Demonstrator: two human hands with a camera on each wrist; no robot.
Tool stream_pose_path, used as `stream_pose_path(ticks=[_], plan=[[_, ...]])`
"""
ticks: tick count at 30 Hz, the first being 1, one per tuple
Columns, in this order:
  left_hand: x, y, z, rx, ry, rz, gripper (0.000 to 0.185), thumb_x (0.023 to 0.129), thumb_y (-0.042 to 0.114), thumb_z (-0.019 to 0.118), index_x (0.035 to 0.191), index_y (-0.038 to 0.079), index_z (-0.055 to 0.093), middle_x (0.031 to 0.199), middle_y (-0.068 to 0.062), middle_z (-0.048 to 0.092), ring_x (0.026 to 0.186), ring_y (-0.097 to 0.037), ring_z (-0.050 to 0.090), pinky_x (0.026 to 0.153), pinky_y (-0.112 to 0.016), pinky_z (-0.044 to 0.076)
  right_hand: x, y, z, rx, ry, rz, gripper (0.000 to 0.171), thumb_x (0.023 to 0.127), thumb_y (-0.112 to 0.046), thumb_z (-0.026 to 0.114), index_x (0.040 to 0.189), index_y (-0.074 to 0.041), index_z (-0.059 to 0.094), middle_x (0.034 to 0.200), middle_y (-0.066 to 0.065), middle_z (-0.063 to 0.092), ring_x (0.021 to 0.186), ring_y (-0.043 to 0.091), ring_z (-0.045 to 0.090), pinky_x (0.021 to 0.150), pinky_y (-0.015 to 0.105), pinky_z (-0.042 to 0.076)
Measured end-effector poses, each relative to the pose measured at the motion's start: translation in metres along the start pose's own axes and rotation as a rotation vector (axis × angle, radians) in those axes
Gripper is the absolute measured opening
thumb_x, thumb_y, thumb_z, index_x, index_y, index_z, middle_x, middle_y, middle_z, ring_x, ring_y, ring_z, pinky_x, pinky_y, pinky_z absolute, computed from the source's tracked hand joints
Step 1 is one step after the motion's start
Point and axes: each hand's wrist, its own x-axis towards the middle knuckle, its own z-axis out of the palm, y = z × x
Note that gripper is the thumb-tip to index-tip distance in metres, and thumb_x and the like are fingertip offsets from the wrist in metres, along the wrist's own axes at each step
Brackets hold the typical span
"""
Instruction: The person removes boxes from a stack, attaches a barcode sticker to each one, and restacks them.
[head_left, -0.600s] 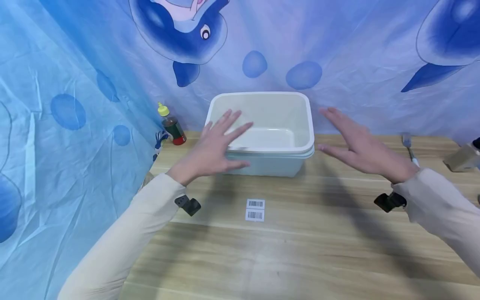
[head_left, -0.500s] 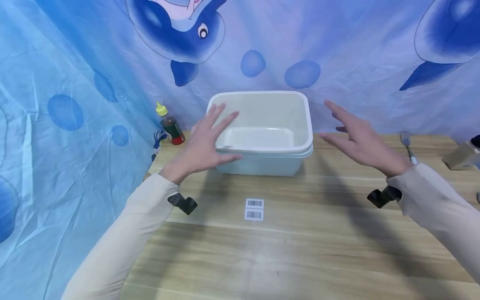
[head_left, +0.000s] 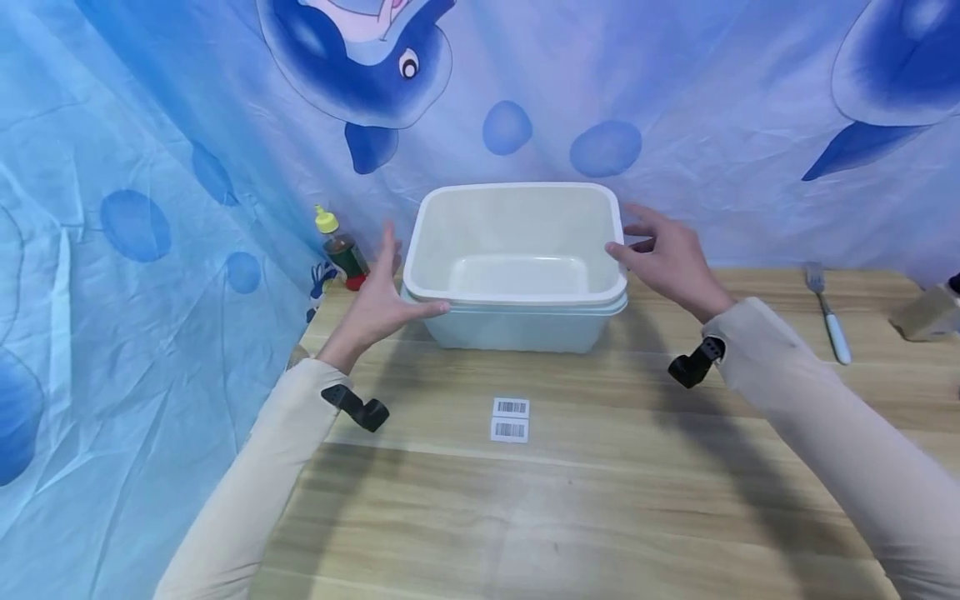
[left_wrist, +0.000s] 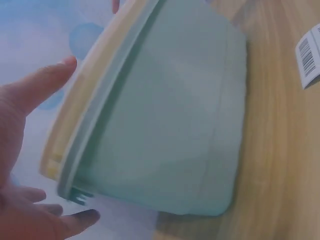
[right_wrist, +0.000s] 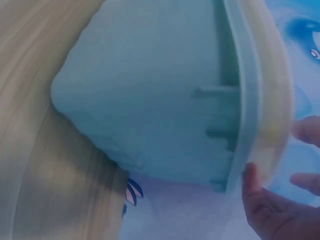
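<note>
Two nested tubs stand at the back of the wooden table: a cream inner tub (head_left: 517,298) inside a pale green outer tub (head_left: 525,331). My left hand (head_left: 390,292) lies against the left side with its fingers straight up and its thumb (left_wrist: 50,80) at the front-left rim. On the other side, my right hand (head_left: 660,258) is at the right rim, which its thumb (right_wrist: 250,185) touches. Its fingers are spread beyond the edge. The inner tub looks empty.
A small sauce bottle (head_left: 341,250) with a yellow cap stands left of the tubs by the blue dolphin curtain. A fork (head_left: 825,312) lies at the right, with a tan object (head_left: 926,315) beyond it. A barcode label (head_left: 511,418) is stuck in front of the tubs.
Both hands have come down from hovering above the tubs and moved in to the left and right rims. The tubs have not moved.
</note>
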Motion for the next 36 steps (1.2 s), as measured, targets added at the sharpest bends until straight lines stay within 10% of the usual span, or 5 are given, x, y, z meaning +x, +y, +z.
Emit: stream_pose_path(ticks=[12,24,36], plan=[[0.005,-0.013,0.011,-0.216,0.005,-0.015,0.101,0.069,0.033,0.088,0.15,0.034,0.027,0.149,0.001,0.042,0.136,-0.024,0.04,0.115,-0.058,0.028,0.018,-0.008,0.014,-0.079,0.021,0.001,0.053,0.089,-0.017,0.064,0.139,-0.006,0.05,0.118,0.023,0.061,0.098,0.034,0.063,0.075,0.037,0.052],[0.004,-0.021,0.017,-0.244,0.014,-0.039,0.094,0.071,0.029,0.087,0.147,0.036,0.033,0.146,0.001,0.044,0.134,-0.023,0.041,0.116,-0.059,0.023,0.04,-0.001,0.02,0.313,0.026,0.185,0.034,0.085,-0.001,0.058,0.118,-0.007,0.056,0.081,0.001,0.041,0.07,0.015,0.04,0.059,0.022,0.043],[0.005,-0.017,0.02,-0.265,0.027,-0.067,0.097,0.069,0.03,0.088,0.148,0.038,0.031,0.148,0.002,0.043,0.137,-0.024,0.04,0.117,-0.058,0.023,0.044,0.003,0.025,0.409,0.094,0.177,0.034,0.081,0.003,0.054,0.114,-0.005,0.055,0.078,0.0,0.05,0.067,0.012,0.046,0.055,0.02,0.046]])
